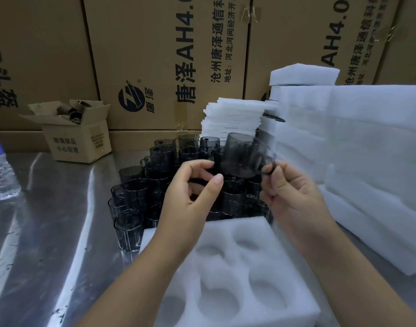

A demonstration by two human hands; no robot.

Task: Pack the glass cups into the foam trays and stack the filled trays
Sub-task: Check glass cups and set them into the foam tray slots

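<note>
Smoky grey glass cups (pixel 159 161), white foam tray (pixel 228 258), brown cartons (pixel 155 55) with black print, shiny silver table (pixel 48 220).

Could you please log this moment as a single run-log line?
left hand: grips raised cup | right hand: holds same cup | foam tray: pockets empty | spare cups: on table

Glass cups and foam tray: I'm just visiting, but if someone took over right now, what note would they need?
Right hand pinches a dark glass cup by its handle.
Left hand is curled at the cup's edge; grip unclear.
Foam tray in front: every visible pocket empty.
Many loose cups stand behind it.
Foam stack on the right; contents unseen.
Left: fill this tray, then stack it.
</note>
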